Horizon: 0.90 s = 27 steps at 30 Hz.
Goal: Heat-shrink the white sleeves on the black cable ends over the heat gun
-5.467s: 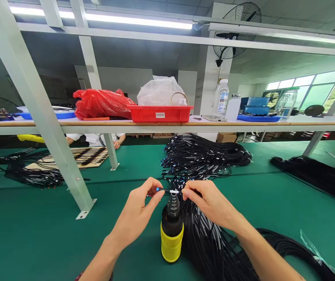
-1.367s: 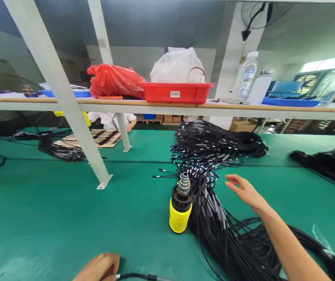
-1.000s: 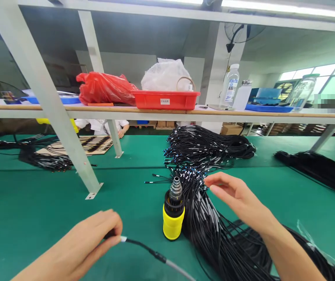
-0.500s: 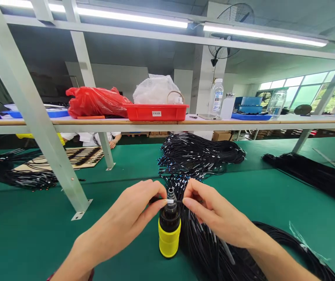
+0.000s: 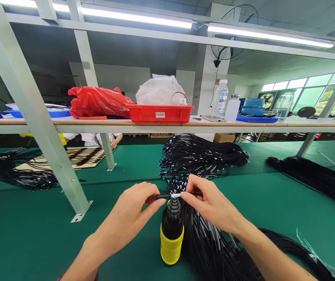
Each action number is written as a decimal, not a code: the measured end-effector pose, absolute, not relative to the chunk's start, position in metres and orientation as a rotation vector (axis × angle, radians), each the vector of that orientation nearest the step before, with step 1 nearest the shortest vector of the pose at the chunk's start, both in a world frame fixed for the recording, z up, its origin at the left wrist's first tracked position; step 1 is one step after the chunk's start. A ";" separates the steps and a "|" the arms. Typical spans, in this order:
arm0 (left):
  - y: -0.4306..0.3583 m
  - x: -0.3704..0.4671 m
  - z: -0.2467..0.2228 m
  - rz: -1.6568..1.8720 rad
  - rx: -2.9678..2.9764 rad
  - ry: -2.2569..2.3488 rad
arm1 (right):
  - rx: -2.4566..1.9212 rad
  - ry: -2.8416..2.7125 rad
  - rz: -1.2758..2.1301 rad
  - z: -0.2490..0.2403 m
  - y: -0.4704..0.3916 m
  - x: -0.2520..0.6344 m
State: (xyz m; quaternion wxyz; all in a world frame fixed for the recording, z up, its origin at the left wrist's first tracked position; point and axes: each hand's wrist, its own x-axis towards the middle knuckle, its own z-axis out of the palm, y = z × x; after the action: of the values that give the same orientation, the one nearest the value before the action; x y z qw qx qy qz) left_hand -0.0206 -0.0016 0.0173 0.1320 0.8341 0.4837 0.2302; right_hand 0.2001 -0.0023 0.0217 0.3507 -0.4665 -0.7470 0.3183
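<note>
A thin black cable (image 5: 164,196) with a short white sleeve (image 5: 175,195) is stretched level between my two hands. My left hand (image 5: 138,208) pinches its black part on the left of the sleeve. At the sleeve's right end, my right hand (image 5: 207,203) pinches between thumb and forefinger. Directly below the sleeve is the ribbed metal nozzle (image 5: 173,207) of an upright yellow and black tool (image 5: 171,242), probably a heat gun. Whether the sleeve touches the nozzle I cannot tell. A large bundle of black cables (image 5: 208,238) lies right of the tool, partly behind my right forearm.
More black cables (image 5: 202,154) lie behind my hands, others (image 5: 310,171) at the right and left. A metal post (image 5: 56,156) stands at the left. The shelf (image 5: 111,127) above carries a red tray (image 5: 161,113) and bottles. A person's hand (image 5: 114,143) rests across the table.
My left hand has slid left along the cable, baring more black length. My right hand is now at the white sleeve, which sits slightly higher, over the nozzle's tip. The view has shifted slightly.
</note>
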 end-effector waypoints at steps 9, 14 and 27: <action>0.005 -0.012 0.013 0.784 2.232 1.299 | -1.247 -1.944 0.802 0.015 0.007 0.202; 0.009 -0.008 0.009 0.794 2.208 1.330 | -1.244 -1.950 0.782 0.010 0.012 0.203; 0.011 -0.008 0.004 0.770 2.149 1.368 | -1.252 -1.962 0.778 0.005 0.016 0.204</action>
State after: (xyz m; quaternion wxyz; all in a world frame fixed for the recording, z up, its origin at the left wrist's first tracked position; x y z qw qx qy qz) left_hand -0.0079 0.0110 0.0040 0.2381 0.7843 0.4992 0.2809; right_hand 0.2041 0.0160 0.0053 0.3372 -0.4803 -0.7526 0.2986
